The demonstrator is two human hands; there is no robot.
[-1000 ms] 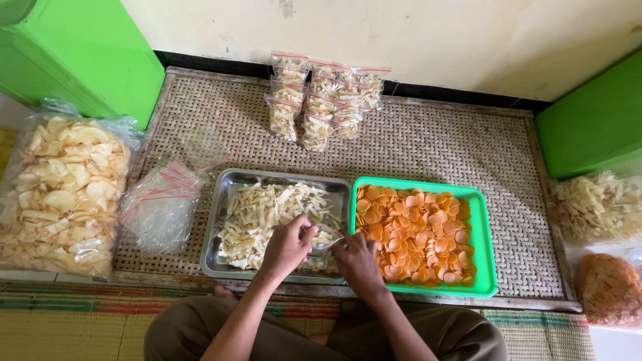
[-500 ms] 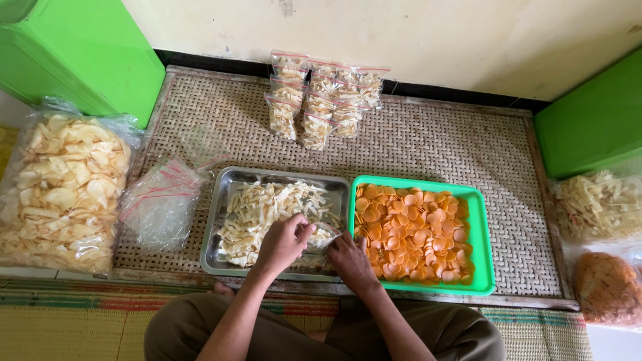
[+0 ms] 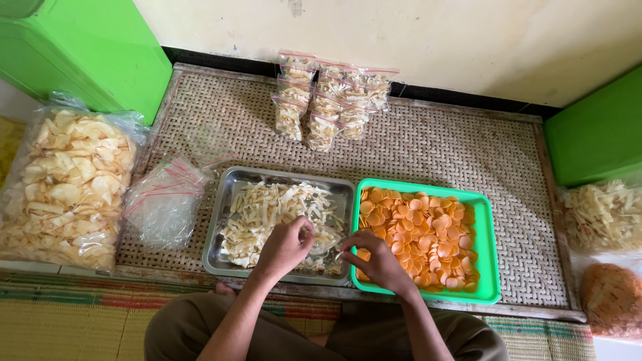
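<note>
My left hand hovers over the near right part of a steel tray of pale chip strips, its fingers curled around a pinch of strips. Across the seam between the two trays rests my right hand, pinching the edge of a small clear plastic bag that lies between my hands on the strips. A green tray of round orange chips sits just right of the steel one. Both trays stand on a woven rattan table.
Several small filled, sealed bags lie at the table's far edge. Left of the steel tray lies a pile of empty clear bags, then a big bag of pale round crackers. More chip bags are at right; green boxes flank the table.
My hands stay over the near edge of the trays; the right hand has shifted slightly to the right and the left fingers have curled in by the small bag.
</note>
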